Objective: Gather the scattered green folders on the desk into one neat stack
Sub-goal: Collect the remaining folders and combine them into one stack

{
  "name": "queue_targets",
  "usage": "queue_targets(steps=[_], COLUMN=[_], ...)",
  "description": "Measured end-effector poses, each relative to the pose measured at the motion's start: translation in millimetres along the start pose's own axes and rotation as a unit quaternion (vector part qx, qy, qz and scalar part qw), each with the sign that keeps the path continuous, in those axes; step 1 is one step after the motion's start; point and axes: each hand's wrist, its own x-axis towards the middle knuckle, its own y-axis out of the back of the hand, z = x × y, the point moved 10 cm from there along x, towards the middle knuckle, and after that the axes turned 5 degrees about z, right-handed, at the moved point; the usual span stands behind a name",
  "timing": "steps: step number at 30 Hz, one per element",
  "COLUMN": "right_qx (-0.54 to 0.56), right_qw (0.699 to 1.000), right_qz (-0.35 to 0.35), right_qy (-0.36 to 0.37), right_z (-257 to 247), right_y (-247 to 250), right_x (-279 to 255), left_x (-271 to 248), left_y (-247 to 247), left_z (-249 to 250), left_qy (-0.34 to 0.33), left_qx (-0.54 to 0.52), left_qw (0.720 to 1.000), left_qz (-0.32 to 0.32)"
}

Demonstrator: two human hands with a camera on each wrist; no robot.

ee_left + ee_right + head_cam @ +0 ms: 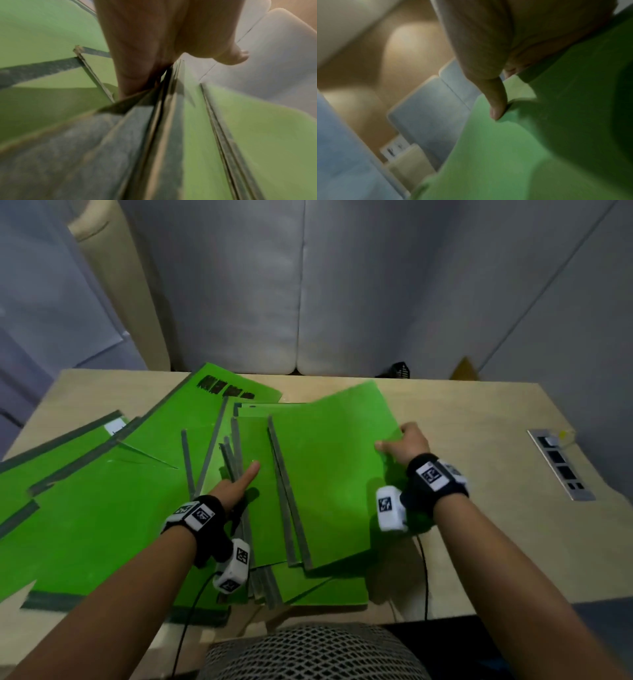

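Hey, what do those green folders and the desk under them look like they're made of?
Green folders: probably thin card or plastic sheet with a smooth, slightly glossy face; the one the right hand grips lies lifted off the pile. Grey spine strips look like plastic or cloth binding, hard to tell which. Desk: pale wood-look laminate, matte.

Light wood worktop (462, 419) carrying approx. a dozen green folders (102, 508) lying overlapped, left/centre; socket panel (561, 465) sitting flush, right side.
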Motion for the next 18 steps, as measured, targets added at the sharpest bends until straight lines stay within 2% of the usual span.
queue_targets(steps=[2, 4, 6, 9, 11, 14, 18], right_qx=[-0.031, -0.041, -0.110, -0.177, -0.153, -0.079, 0.039], right_qw=[0.999, 0.996, 0.987, 0.977, 0.981, 0.994, 0.996], right_qz=[-0.018, -0.069, -0.117, -0.121, -0.116, -0.078, -0.053], right_qy=[-0.017, -0.029, -0.024, -0.009, 0.008, -0.007, -0.063], right_z=[22.5, 37.6, 44.8, 43.0, 37.6, 40.9, 57.3], right_y=[-28.4, -54.8, -74.8, -89.7, -99.1, -101.2, -95.6], right_x=[-8.8, -15.5, -19.5, -22.7, -25.9, -24.5, -15.6], left_x=[1.7, 5.8, 9.8, 14.8, 18.7, 21.5, 17.7], left_y=[-2.4, -4.9, -8.5, -9.2, -9.4, -10.7, -25.7], left_z=[-2.7, -5.0, -5.1, -4.9, -7.4, -11.5, -11.5], left_qy=[0.009, 0.018, 0.023, 0.032, 0.042, 0.050, 0.047], left_qx=[-0.009, -0.017, -0.013, -0.020, -0.029, -0.044, -0.161], left_qw=[1.000, 1.000, 0.999, 0.999, 0.999, 0.998, 0.986], left_qz=[-0.011, -0.013, -0.020, -0.010, 0.002, 0.015, -0.012])
